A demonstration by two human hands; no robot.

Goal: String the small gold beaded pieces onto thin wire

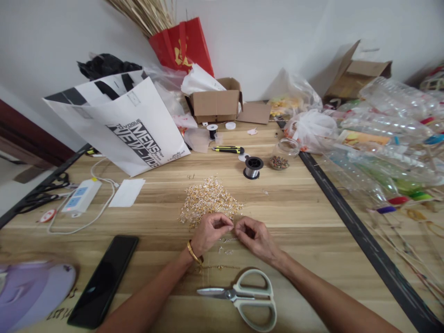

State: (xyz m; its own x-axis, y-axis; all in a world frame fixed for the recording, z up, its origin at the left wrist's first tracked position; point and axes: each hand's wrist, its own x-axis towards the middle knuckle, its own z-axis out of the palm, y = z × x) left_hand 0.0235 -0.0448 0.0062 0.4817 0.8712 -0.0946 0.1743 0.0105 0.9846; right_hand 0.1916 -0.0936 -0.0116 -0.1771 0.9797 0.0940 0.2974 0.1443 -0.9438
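Head view, my left hand [211, 231] and my right hand [256, 237] just apart, each narrowed to a fingertip pinch, contents too small to tell, gold-and-clear bead pile [208, 199] just beyond my left hand, scissors [228, 294] nearer me than both.

The one camera here rides on the person's head, facing forward and down over the table [298, 203]. It looks from near, past the left hand [211, 235] and right hand [257, 237], to the wall [260, 41].
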